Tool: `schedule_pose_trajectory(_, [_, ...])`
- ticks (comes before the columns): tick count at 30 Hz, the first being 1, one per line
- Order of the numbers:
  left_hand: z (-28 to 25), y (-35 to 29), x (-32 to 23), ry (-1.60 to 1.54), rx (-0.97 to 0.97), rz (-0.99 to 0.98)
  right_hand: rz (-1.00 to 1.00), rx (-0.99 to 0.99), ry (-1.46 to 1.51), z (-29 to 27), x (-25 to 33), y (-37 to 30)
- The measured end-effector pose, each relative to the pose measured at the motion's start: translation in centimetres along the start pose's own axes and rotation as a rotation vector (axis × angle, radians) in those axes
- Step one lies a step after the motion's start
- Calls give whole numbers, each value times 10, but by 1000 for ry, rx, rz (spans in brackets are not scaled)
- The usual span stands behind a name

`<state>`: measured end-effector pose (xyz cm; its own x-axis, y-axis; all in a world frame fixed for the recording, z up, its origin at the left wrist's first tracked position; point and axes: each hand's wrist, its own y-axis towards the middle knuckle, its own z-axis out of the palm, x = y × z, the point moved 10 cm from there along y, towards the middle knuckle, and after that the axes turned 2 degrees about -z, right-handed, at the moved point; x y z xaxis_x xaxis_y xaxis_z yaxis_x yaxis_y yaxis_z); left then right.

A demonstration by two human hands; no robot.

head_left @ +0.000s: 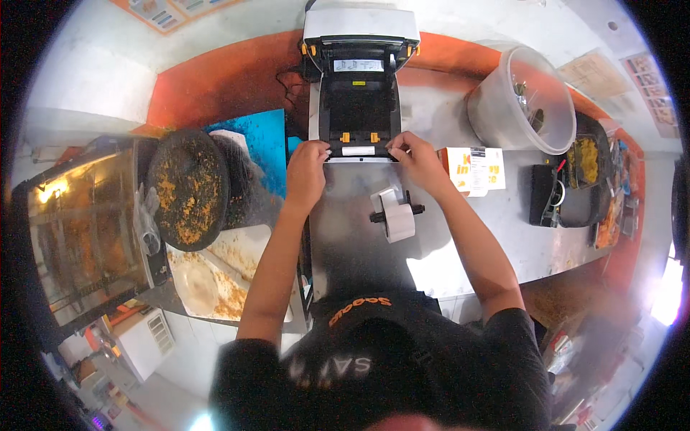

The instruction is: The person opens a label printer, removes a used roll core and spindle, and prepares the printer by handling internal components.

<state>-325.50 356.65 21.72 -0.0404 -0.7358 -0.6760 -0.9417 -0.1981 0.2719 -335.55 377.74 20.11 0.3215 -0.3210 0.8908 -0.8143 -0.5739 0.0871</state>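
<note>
A label printer (363, 100) stands on the steel counter before me with its white lid raised, showing a black inner bay with yellow clips. My left hand (307, 172) is closed at the left front corner of the printer, its fingertips pinching the front edge. At the opposite corner, my right hand (420, 167) has its thumb and fingers pressed together on the same edge. Closer to me, between my forearms, a roll of white labels (399, 221) lies on a black spindle, with a loose end of the strip sticking up.
A white and orange box (471, 171) sits right of my right hand. Behind it is a clear plastic bucket (521, 97); farther right, a black dispenser (544, 194) and dark trays. On the left are a crumb-covered dark round tray (188, 190), a soiled white board (248, 251) and a glass-fronted cabinet (86, 230).
</note>
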Motion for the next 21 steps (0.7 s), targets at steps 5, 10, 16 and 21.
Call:
schedule_pose_trajectory(5, [-19,-5,-23,-11,-122,121,220,-95,463,12,-11,-26])
schedule_pose_trajectory(10, [-26,-32,-56,-260,-108,103,274,-196,559,5,14,-67])
schedule_pose_trajectory(16, [-18,-61,-94,-330,44,-34,107,-302,738,-13,44,-113])
schedule_pose_trajectory(21, [-58,-82,-153,-249,-134,234,13,-302,814,-28,84,-144])
